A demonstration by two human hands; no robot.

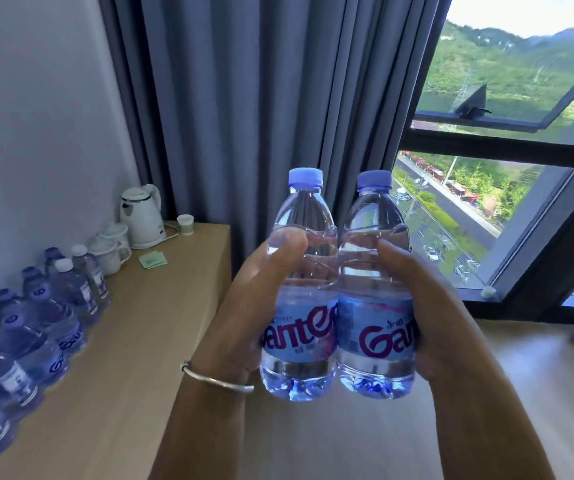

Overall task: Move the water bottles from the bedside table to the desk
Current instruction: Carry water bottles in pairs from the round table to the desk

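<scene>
I hold two clear water bottles with blue caps and blue labels upright in the air, side by side and touching. My left hand [244, 306] grips the left bottle [301, 289], thumb across its front. My right hand [431, 313] grips the right bottle [374, 289] from the right side. Both bottles hang to the right of the wooden desk [147, 341], above the floor. Along the desk's wall side stands a row of several more water bottles [36, 317].
At the desk's far end stand a white kettle [142, 216], white lidded cups [110, 249], a paper cup [185, 224] and green packets [153, 260]. Grey curtains [261, 98] hang behind. A window [503, 168] with a dark frame is at the right.
</scene>
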